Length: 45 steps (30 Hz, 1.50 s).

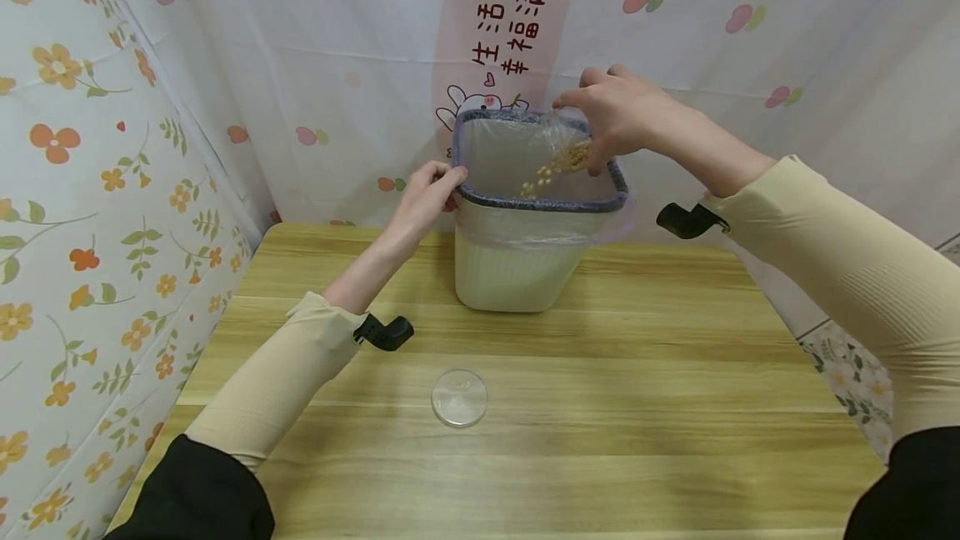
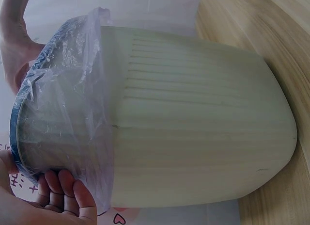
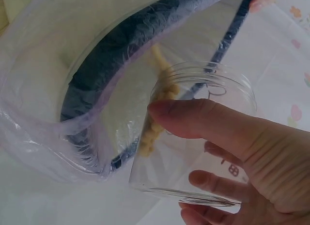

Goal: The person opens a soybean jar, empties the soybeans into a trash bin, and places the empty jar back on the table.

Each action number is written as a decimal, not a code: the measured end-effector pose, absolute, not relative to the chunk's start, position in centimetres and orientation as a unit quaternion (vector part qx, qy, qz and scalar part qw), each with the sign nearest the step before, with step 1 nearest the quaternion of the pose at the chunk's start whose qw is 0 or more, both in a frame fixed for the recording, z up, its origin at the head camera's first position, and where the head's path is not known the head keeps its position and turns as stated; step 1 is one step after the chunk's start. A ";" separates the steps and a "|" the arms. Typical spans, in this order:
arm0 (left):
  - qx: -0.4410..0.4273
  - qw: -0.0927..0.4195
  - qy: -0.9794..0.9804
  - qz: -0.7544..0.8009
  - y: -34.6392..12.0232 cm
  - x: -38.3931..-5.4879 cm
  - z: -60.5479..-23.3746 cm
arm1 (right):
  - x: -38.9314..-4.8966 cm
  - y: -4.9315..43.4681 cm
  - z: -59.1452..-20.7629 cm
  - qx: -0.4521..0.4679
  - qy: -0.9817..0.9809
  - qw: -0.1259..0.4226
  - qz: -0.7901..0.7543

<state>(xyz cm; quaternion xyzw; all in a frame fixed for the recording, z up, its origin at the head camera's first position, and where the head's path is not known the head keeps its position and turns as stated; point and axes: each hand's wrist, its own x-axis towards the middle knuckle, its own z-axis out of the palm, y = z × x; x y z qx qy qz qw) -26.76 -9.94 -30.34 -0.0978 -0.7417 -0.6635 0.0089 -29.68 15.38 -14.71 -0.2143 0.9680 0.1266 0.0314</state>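
Observation:
A cream trash bin (image 1: 502,269) with a dark blue rim (image 1: 540,205) stands on the table, lined with a clear, purplish plastic bag (image 2: 63,113). My left hand (image 1: 422,200) grips the bin's rim at the left, thumb on top and fingers curled outside. Over the mouth, my right hand (image 1: 628,113) holds a clear jar (image 3: 162,171) tipped on its side, thumb and fingers round its body. Soybeans (image 1: 573,157) lie along the jar's lower side and spill from its open mouth down into the bin.
A clear round lid (image 1: 459,397) lies on the wood-grain table (image 1: 637,407), nearer me than the bin. Behind the bin hangs a white printed curtain (image 1: 337,48); a flowered cloth (image 1: 90,215) hangs at the left.

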 end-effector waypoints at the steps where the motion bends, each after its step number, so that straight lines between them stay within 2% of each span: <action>1: -0.098 0.009 -0.742 -0.664 -10.0 -26.7 -30.3 | -29.6 15.4 -14.7 -0.217 0.967 0.027 0.128; 19: -0.100 0.006 -0.740 -0.666 -9.9 -26.8 -30.5 | -28.7 14.9 -15.5 -0.331 0.904 -0.095 0.254; 32: -0.101 0.007 -0.739 -0.666 -10.0 -26.8 -30.5 | -28.5 15.1 -16.1 -0.386 0.865 -0.186 0.262; 40: -0.102 0.004 -0.738 -0.667 -10.1 -26.8 -30.6 | -27.9 14.5 -16.3 -0.399 0.856 -0.210 0.253; 45: -0.103 0.004 -0.739 -0.666 -10.1 -26.7 -30.5 | -28.4 14.4 -16.3 -0.394 0.867 -0.191 0.238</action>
